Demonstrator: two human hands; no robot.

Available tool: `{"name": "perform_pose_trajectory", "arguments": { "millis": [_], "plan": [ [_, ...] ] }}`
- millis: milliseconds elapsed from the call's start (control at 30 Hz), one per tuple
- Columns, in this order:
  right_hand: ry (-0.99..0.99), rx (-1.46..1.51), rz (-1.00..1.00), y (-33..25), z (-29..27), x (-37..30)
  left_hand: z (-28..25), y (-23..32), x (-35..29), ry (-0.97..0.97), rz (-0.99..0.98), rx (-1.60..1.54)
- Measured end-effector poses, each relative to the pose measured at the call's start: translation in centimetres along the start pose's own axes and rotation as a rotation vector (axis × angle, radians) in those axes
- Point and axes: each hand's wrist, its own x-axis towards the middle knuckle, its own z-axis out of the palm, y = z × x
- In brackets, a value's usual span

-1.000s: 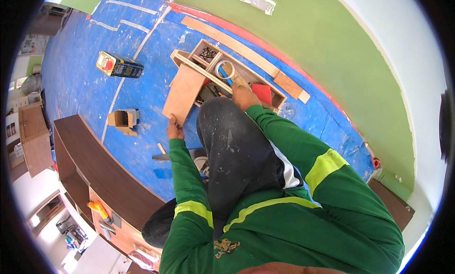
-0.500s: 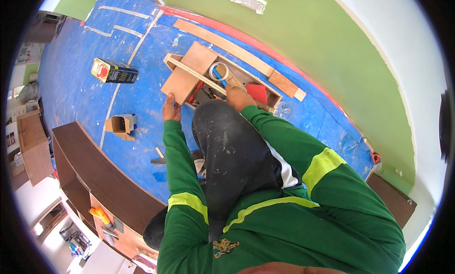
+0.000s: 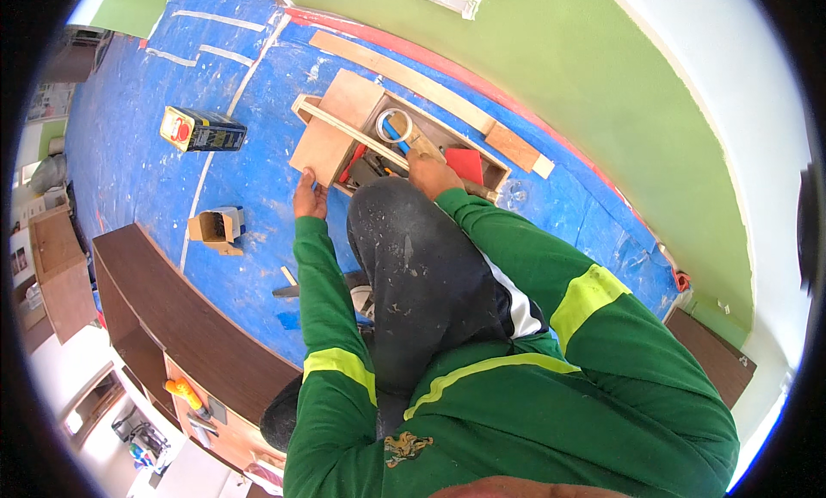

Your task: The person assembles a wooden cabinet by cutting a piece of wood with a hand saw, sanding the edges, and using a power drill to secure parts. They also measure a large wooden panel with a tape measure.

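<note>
I've got the left hand [image 3: 311,195] on the near edge of the board [image 3: 323,145], fingers and thumb closed on it. The board lies across the left end of the box [image 3: 506,173], passing beneath the long bar [image 3: 353,131], and its near end sticks out on my side. Over to the right hand [image 3: 434,173]: it's at the lower end of that bar, fingers curled downward, and from here I can't tell whether they grip it.

Inside the box I see a white ring [image 3: 379,125] with a blue handle [image 3: 393,132] showing through it, and a red piece [image 3: 465,164] toward the right end. Dark tools [image 3: 372,168] sit between the bar and the knee [image 3: 396,227].

Beyond the box, a plank [image 3: 404,80] lies along the green wall [image 3: 551,76]. All this is on a blue sheet [image 3: 155,188]. Out left, well apart from the hands, I have a can [image 3: 203,129] and, nearer, an open carton [image 3: 218,229]; the brown cabinet [image 3: 172,291] stands below them in my view.
</note>
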Motion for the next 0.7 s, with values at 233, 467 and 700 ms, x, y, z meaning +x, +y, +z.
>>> {"name": "perform_pose_trajectory", "arguments": {
  "millis": [233, 467, 700],
  "plan": [
    [0.018, 0.008, -0.005, -0.4, 0.1, -0.1, 0.2, -0.2, 2.0, 0.524, 0.423, 1.041],
    [0.03, -0.064, -0.053, 1.3, 1.7, 1.0, 0.2, -2.8, -0.1, 0.23, 0.515, 0.8],
    [0.092, -0.117, -0.088, 1.9, 1.7, 1.0, 5.1, -5.9, -5.3, 0.455, 0.655, 0.875]
  ]
}}
